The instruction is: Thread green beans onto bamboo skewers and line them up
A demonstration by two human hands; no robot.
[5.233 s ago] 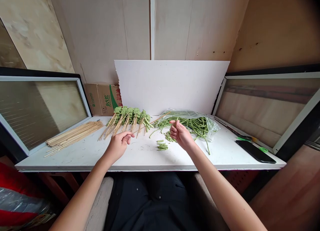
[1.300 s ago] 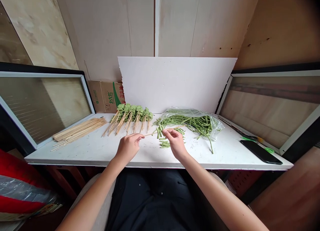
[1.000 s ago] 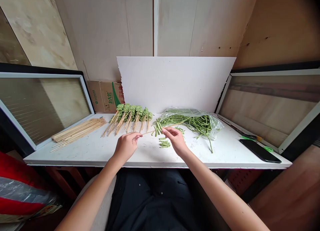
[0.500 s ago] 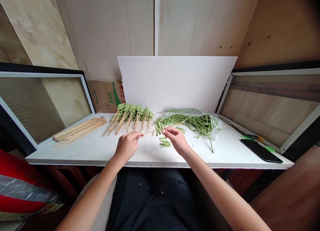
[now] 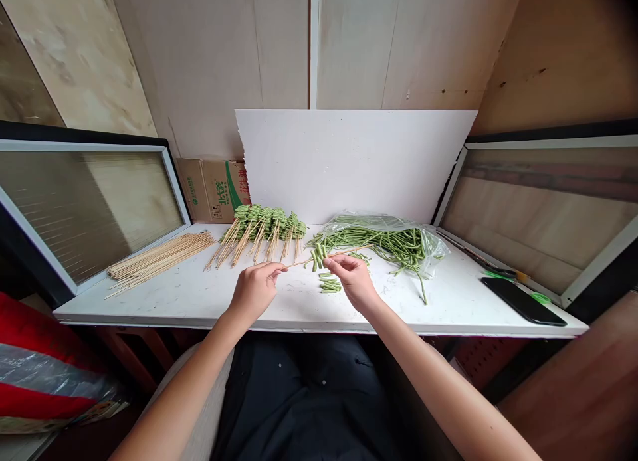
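Observation:
My left hand (image 5: 253, 289) is closed in a pinch on the near left end of a thin bamboo skewer (image 5: 298, 264). The skewer slants up to the right, and its far end shows past my right hand (image 5: 353, 280). Several short green bean pieces (image 5: 318, 256) sit side by side on it, crosswise. My right hand's thumb and fingers are closed around a bean piece at the right of this row; the fingers partly hide it. Below the skewer, a few loose cut bean pieces (image 5: 329, 286) lie on the white table (image 5: 284, 315).
Finished bean skewers (image 5: 269, 225) are piled at back left, beside bare skewers (image 5: 159, 258). Long green beans (image 5: 399, 245) lie in a clear plastic bag (image 5: 433, 254) at back right. A black phone (image 5: 523, 301) rests near the right edge. Behind stand a cardboard box (image 5: 212, 192) and white board (image 5: 356, 165).
The view has shifted very slightly. Both hands keep nearly the same place and grip, and the bean pieces on the skewer look unchanged.

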